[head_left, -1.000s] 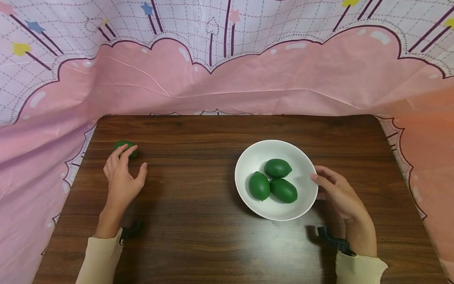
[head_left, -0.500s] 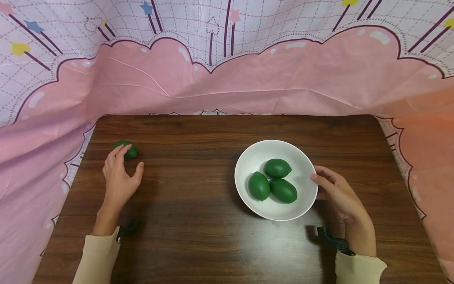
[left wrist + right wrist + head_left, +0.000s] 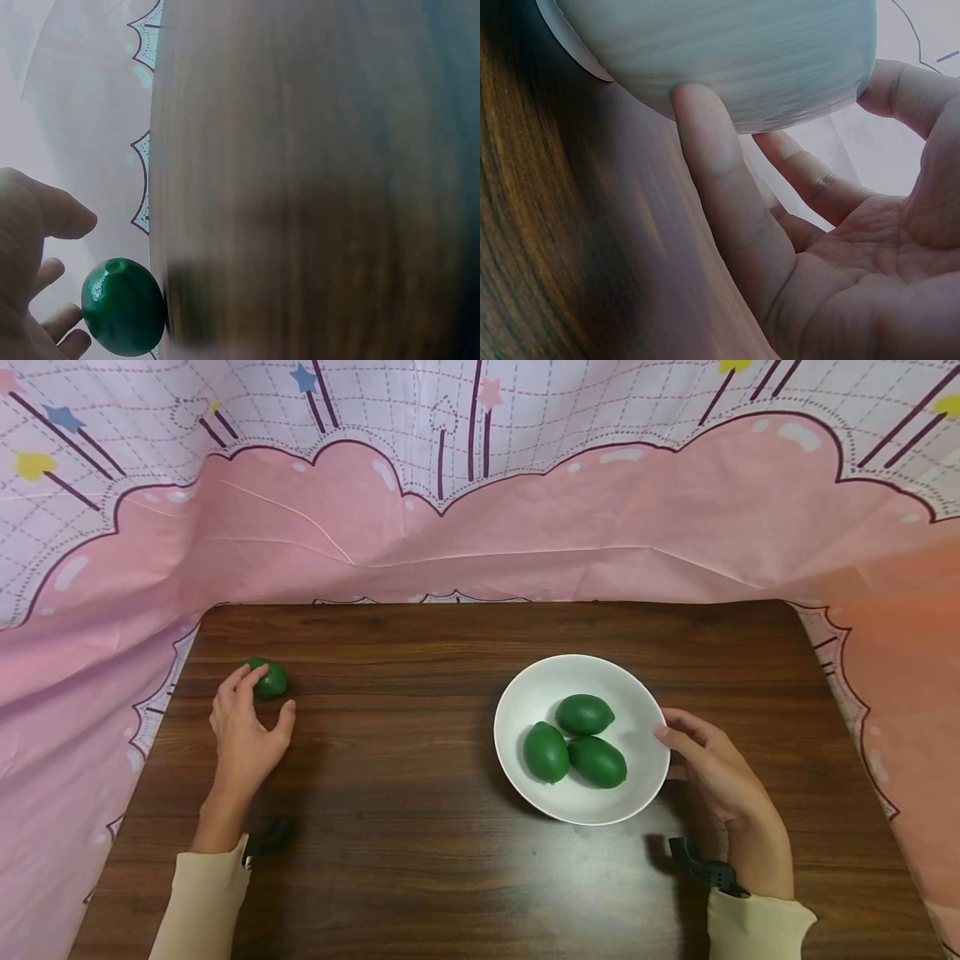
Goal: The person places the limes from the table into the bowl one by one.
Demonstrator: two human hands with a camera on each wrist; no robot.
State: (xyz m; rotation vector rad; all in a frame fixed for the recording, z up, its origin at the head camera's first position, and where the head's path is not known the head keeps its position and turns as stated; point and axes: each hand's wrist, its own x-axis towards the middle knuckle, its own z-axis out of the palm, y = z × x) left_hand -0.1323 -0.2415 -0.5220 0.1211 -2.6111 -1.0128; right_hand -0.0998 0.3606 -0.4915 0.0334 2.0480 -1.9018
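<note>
In the head view a green lime (image 3: 272, 680) lies on the table's far left, partly hidden by the fingers of my left hand (image 3: 247, 747). That hand's thumb stands well apart from the fruit, and nothing is pinched. The left wrist view has the lime (image 3: 124, 307) beside the fingers; whether they touch it I cannot tell. My right hand (image 3: 720, 768) holds a white bowl (image 3: 517, 693) by its right side, thumb at the rim and fingers against the outer wall. Inside the bowl lie three limes (image 3: 585, 716). The right wrist view shows fingers on the bowl's outside (image 3: 742, 60).
A dark wooden table (image 3: 420, 793) carries all of this. Patterned pink and white cloth (image 3: 525, 527) hangs behind it and along both sides. Dark straps (image 3: 705, 868) are on both wrists.
My left hand has shifted slightly left and toward me, so more of the lone lime shows. The right hand and the bowl keep their place.
</note>
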